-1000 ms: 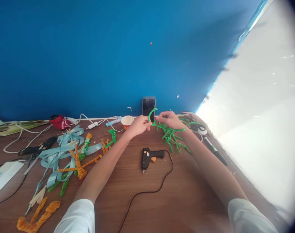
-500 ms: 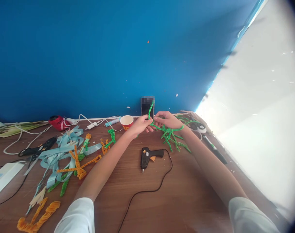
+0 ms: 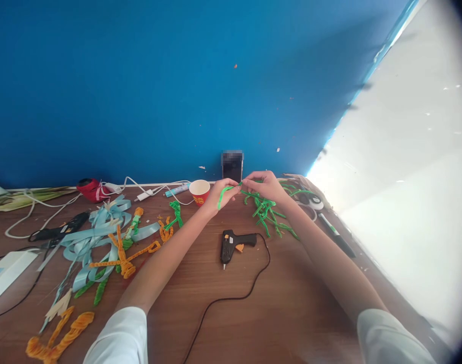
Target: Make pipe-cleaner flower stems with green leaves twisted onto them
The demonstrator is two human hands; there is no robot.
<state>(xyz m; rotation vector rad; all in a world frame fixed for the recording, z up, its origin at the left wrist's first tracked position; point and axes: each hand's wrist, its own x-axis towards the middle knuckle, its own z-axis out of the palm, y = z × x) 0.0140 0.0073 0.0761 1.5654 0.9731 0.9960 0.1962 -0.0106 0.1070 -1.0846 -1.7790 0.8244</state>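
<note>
Pinching pipe cleaner [image 3: 220, 197], left fingers [image 3: 231, 185], right fingers [image 3: 251, 178]

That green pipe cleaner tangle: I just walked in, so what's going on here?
A person is pinching a green pipe cleaner between the left hand and right hand, beside a green pipe cleaner tangle on a wooden table. A black glue gun lies nearby, unheld.

A green pipe cleaner [image 3: 223, 191] is pinched between the left hand [image 3: 223, 196] and right hand [image 3: 263, 185], above a wooden table [image 3: 291, 303]; a black glue gun [image 3: 231, 244] is laid nearby.
</note>
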